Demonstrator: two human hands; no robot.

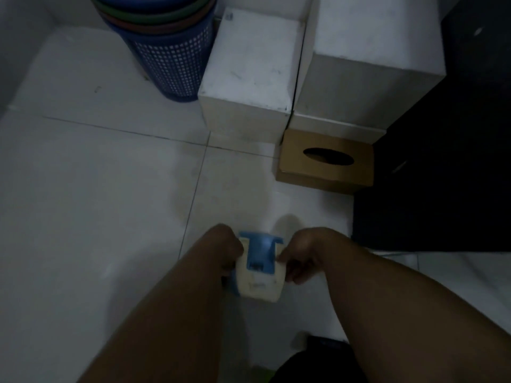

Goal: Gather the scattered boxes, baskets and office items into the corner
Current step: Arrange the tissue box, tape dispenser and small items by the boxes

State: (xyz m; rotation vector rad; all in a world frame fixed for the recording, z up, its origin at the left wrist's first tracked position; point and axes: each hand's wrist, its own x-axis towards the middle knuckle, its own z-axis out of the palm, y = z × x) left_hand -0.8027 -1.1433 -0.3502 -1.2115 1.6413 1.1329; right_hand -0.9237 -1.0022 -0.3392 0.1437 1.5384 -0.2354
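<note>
both hands up close: left hand (231, 251) and right hand (300, 257) clamp the sides of a blue-and-cream office item (260, 269), held just short of the brown tissue box (326, 161). looks light, rigid plastic; side grip suits it.

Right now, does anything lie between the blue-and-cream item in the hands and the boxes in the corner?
Nothing visible does. The left hand and right hand grip the item; only bare floor lies between it and the brown tissue box fronting the white boxes.
</note>
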